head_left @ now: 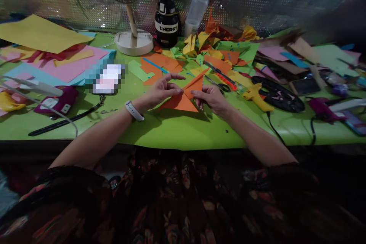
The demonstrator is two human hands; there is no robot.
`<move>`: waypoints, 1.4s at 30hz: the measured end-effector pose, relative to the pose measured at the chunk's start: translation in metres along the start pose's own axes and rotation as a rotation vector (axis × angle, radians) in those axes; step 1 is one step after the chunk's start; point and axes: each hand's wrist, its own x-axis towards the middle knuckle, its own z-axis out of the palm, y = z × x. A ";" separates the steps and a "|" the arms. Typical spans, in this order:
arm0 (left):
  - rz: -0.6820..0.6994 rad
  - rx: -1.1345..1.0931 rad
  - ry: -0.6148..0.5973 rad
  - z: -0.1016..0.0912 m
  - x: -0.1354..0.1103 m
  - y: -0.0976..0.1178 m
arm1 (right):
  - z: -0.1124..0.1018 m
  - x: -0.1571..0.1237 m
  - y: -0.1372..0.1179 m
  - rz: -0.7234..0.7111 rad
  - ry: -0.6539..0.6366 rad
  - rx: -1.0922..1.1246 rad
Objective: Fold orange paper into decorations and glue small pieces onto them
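Observation:
Between my two hands is a folded piece of orange paper [183, 101], with one pointed flap rising to the upper right and a wide triangle spread toward me. My left hand [161, 90] pinches its left side between thumb and fingers, the index finger stretched out above it. A pale band circles that wrist. On the other side, my right hand [211, 99] grips the right edge, thumb on top and fingers curled beneath. Just beyond the paper lie a pair of scissors [219, 84] and a red and black pen-like tool [224, 78].
Orange, yellow and green paper scraps [217, 51] heap at the back beside a black bottle [167, 26] and a white fan base [134, 42]. A phone [107, 79] lies left. Rightward are a yellow glue gun [259, 97] and a black reel [286, 97]. Colored sheets [42, 32] fill the left.

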 end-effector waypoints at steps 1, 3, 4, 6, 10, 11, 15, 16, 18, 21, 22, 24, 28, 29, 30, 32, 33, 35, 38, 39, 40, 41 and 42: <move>-0.010 -0.002 -0.020 -0.001 0.000 0.001 | 0.000 0.000 0.000 0.008 -0.029 0.012; -0.030 0.001 -0.049 -0.003 0.000 0.002 | -0.001 -0.001 0.001 0.021 -0.078 0.035; -0.039 0.006 -0.060 -0.003 0.000 0.002 | -0.001 -0.001 0.002 0.024 -0.096 0.038; -0.048 0.020 -0.070 -0.004 0.000 0.003 | -0.002 -0.001 0.003 0.026 -0.130 0.026; -0.053 0.057 -0.057 -0.003 0.001 0.005 | -0.002 -0.002 0.000 0.019 -0.182 -0.025; -0.057 0.064 -0.053 -0.003 0.001 0.006 | -0.002 -0.002 0.000 0.016 -0.187 -0.037; -0.078 0.099 -0.050 -0.007 0.005 0.009 | -0.003 -0.002 -0.002 -0.010 -0.172 -0.092; -0.075 0.094 -0.032 -0.010 0.006 0.009 | -0.003 -0.002 -0.002 -0.024 -0.156 -0.098; -0.052 0.036 0.067 -0.019 0.010 0.009 | -0.003 -0.001 -0.001 -0.067 -0.103 -0.089; -0.051 -0.122 0.346 -0.031 0.018 0.004 | -0.003 0.000 -0.001 -0.156 0.014 -0.045; -0.093 -0.162 0.412 -0.032 0.019 0.002 | -0.003 0.001 -0.001 -0.178 0.055 -0.031; -0.229 -0.249 0.474 -0.030 0.019 -0.003 | -0.002 0.002 -0.001 -0.208 0.125 -0.008; -0.385 -0.272 0.129 -0.006 0.008 -0.007 | 0.001 0.003 0.000 -0.234 0.171 0.022; -0.382 -0.251 0.065 0.002 0.005 -0.007 | 0.002 0.003 0.000 -0.235 0.165 0.023; -0.345 -0.249 0.052 0.009 0.002 -0.007 | 0.003 0.004 0.001 -0.236 0.158 0.023; -0.271 -0.272 0.096 0.021 -0.002 -0.008 | 0.006 0.004 0.003 -0.230 0.140 0.020; -0.256 -0.272 0.122 0.025 -0.004 -0.009 | 0.007 0.004 0.004 -0.221 0.130 0.015; -0.232 -0.249 0.183 0.030 -0.004 -0.013 | 0.008 0.004 0.006 -0.206 0.112 0.002; -0.200 -0.185 0.222 0.032 -0.004 -0.018 | 0.009 0.004 0.007 -0.197 0.080 -0.010; -0.174 -0.173 0.221 0.031 -0.004 -0.019 | 0.010 0.003 0.007 -0.192 0.071 -0.007; -0.146 -0.165 0.215 0.031 -0.003 -0.020 | 0.010 0.003 0.007 -0.185 0.066 -0.001; -0.117 -0.160 0.208 0.031 -0.003 -0.021 | 0.010 0.003 0.007 -0.178 0.063 0.007; -0.093 -0.152 0.202 0.031 -0.003 -0.021 | 0.011 0.003 0.006 -0.172 0.059 0.014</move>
